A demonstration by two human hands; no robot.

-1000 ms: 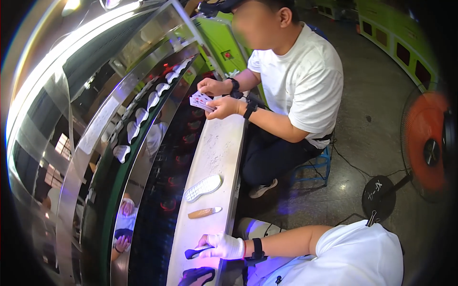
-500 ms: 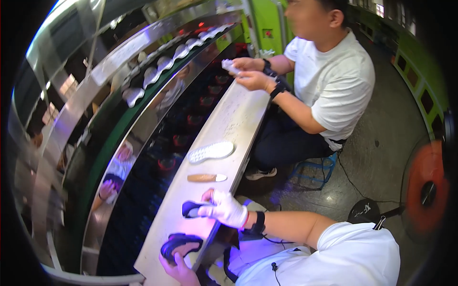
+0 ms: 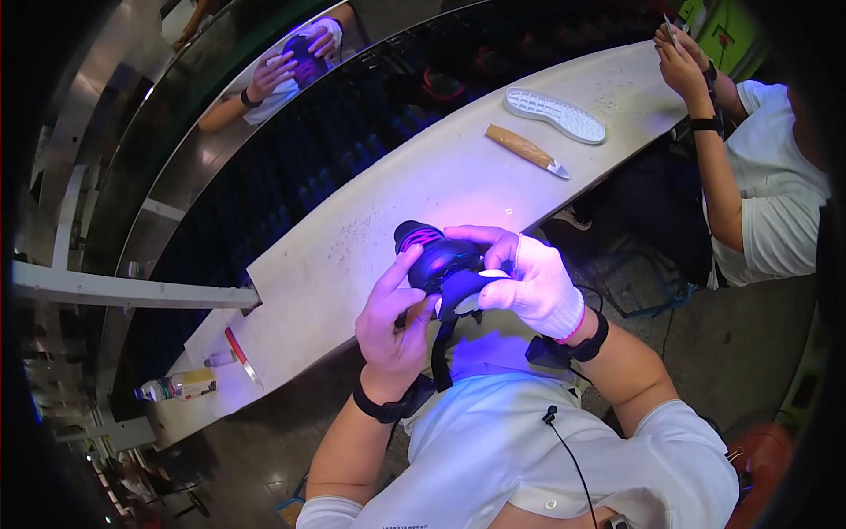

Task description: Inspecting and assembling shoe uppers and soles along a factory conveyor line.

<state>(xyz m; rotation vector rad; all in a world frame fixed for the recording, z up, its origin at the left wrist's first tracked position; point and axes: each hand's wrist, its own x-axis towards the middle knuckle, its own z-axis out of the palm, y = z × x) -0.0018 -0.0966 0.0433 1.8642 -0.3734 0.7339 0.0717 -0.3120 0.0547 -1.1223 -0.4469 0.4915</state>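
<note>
Close in front of my body, a dark shoe with pink stripes is held over the near edge of the table. My bare left hand grips its left side, thumb and fingers closed against it. My right hand, in a white glove, pinches a dark curved piece with pale edges, possibly a sole, between thumb and fingers. That piece touches the near end of the shoe; whether it is attached I cannot tell. Purple light falls on both hands.
On the white table lie a wooden-handled knife and a white sole. A red-handled tool and a plastic bottle are at the left end. A dark conveyor runs behind. A co-worker sits at the right.
The view has swung toward my hands. The shoe has been lifted off the table, and the dark piece in my right hand has come against it.
</note>
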